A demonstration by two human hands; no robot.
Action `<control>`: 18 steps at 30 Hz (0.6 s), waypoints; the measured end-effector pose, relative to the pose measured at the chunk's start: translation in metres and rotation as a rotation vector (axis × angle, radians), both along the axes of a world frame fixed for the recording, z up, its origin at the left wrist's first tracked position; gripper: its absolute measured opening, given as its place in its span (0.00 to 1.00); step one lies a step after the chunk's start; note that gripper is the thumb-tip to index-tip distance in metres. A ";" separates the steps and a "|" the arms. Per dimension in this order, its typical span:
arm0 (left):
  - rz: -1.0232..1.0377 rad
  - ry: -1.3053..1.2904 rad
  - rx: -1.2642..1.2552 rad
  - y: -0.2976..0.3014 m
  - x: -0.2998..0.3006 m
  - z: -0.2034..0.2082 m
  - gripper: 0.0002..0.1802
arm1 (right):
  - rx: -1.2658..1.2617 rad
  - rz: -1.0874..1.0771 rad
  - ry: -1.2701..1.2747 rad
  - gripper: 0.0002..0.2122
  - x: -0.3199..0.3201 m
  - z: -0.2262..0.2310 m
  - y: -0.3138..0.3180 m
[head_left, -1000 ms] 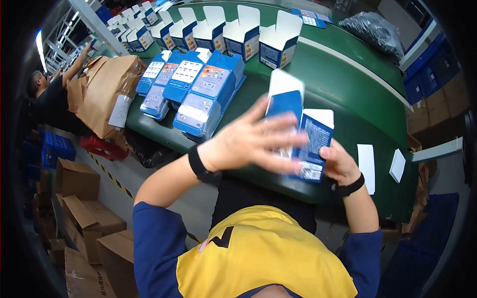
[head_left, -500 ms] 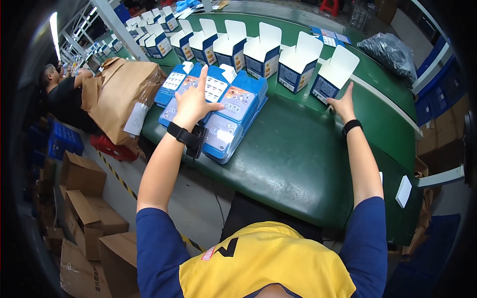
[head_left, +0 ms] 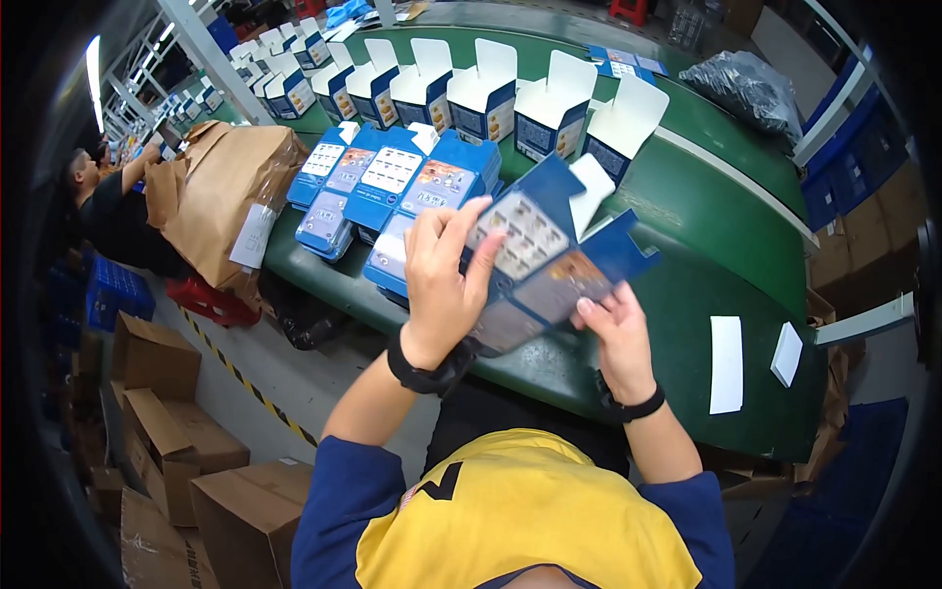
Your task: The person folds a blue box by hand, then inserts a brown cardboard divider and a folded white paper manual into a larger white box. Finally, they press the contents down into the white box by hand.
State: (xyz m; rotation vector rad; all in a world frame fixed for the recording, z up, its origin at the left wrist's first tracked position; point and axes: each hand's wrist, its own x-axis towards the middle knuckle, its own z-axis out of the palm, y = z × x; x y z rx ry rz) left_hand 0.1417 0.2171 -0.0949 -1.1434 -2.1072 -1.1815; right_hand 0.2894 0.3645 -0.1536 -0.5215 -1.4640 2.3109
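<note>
A flat blue printed carton [head_left: 559, 285], somewhat smeared by motion, is held tilted above the table's near edge. My left hand [head_left: 444, 280] grips its left side, with fingers closed over the edge. At the carton's lower right, my right hand [head_left: 620, 339] pinches it between thumb and fingers. Stacks of the same flat cartons [head_left: 392, 172] lie on the green table left of my hands. Beyond them stands a row of set-up boxes [head_left: 481, 108] with white lids raised. The nearest of these, an open box [head_left: 628, 118], is partly hidden by the held carton.
White card strips [head_left: 726, 363] and a small white stack [head_left: 786, 354] lie at the right. A large brown paper sack [head_left: 226, 187] bounds the left side, where a co-worker [head_left: 118, 206] sits. A grey plastic bag [head_left: 743, 90] rests far right. Cardboard boxes [head_left: 186, 442] stand on the floor.
Both hands have come together in front of me. My right hand has left the end box of the row, and a flat carton from the stacks is now lifted between my hands.
</note>
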 end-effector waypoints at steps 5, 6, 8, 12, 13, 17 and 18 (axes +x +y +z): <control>-0.282 -0.552 0.267 0.015 0.023 -0.017 0.42 | 1.302 -0.287 0.171 0.15 0.041 0.023 -0.012; -0.377 -0.659 0.318 0.019 0.026 -0.016 0.42 | 1.356 -0.281 0.220 0.18 0.044 0.024 -0.012; -0.492 -0.852 0.378 0.026 0.033 -0.012 0.39 | 1.423 -0.185 0.325 0.18 0.052 0.014 -0.005; -0.589 -0.680 0.020 0.031 0.045 -0.014 0.38 | 0.934 -0.225 0.246 0.30 0.053 -0.004 -0.004; -0.573 -0.603 -0.029 0.031 0.052 -0.013 0.41 | 0.829 -0.148 0.285 0.38 0.053 -0.015 0.004; -0.987 -0.484 -0.335 0.029 0.054 -0.015 0.64 | 0.889 -0.205 0.289 0.68 0.053 -0.039 0.027; -1.159 -0.481 -0.421 0.029 0.060 -0.020 0.74 | 0.545 -0.268 0.306 0.69 0.047 -0.022 0.020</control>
